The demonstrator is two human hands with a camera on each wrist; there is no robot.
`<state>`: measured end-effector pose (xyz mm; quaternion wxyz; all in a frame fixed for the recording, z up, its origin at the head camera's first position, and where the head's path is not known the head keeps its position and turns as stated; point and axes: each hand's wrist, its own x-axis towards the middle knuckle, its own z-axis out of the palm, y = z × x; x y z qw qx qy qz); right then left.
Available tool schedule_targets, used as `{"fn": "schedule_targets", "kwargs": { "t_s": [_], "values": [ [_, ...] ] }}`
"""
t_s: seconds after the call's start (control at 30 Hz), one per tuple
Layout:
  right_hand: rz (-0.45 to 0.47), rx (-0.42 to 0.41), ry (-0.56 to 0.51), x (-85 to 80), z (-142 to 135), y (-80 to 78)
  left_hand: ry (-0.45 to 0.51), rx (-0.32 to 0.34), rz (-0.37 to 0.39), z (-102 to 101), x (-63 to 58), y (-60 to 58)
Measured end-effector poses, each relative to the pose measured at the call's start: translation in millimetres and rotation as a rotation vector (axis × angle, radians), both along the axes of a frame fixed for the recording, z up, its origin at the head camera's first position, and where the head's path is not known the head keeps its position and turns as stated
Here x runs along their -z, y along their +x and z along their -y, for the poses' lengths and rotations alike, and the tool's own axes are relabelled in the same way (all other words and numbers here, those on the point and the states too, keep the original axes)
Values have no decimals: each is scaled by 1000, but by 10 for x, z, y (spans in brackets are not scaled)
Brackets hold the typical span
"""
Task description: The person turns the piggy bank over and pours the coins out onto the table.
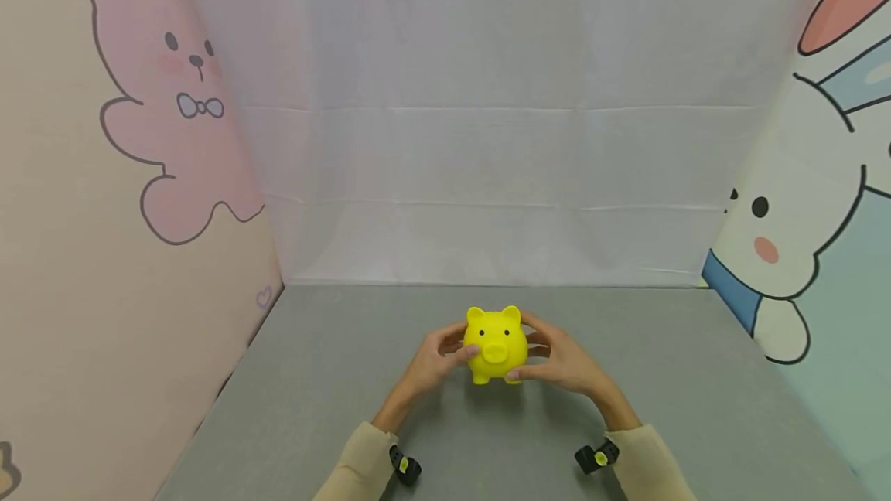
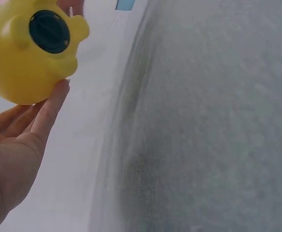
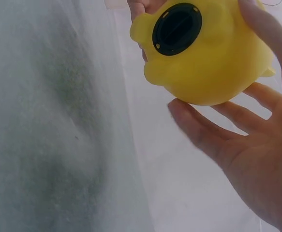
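A yellow piggy bank [image 1: 495,348] is held up over the grey table, its snout and dark eyes facing the head camera. My left hand [image 1: 433,360] grips its left side, thumb on the front and fingers going behind. On the other side my right hand [image 1: 565,356] holds it, the thumb low near a foot and the fingers round the back. Both wrist views show the underside, where a round black plug [image 2: 50,31] sits between the stubby feet. Some fingertips are hidden behind the piggy bank.
The grey table [image 1: 334,408] reaches back to a creased white cloth [image 1: 487,138]. Side walls carry a pink bear drawing [image 1: 174,138] on the left and a white rabbit drawing [image 1: 786,246] on the right. Black wrist cameras [image 1: 406,467] are strapped over the light sleeves.
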<state>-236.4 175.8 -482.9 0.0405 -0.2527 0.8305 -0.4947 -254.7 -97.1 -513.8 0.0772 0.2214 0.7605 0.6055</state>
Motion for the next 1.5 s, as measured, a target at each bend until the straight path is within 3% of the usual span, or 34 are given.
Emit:
{"fn": "schedule_targets", "kwargs": {
  "t_s": [0.4,0.77,0.97,1.27,1.5],
  "values": [
    [51,12,-35,-33,-16,18,-35,18,-23,-23,14,12],
    [60,-20,-18,-38,-18,22,55,139,1,12,-48,12],
    [84,-27,-8,-22,-28,25,26,101,-4,1,-50,24],
    [50,-121,-71,-2,-87,57,-8,24,0,27,-68,50],
    [51,-88,-52,61,-62,63,15,23,16,38,-37,19]
  ]
}}
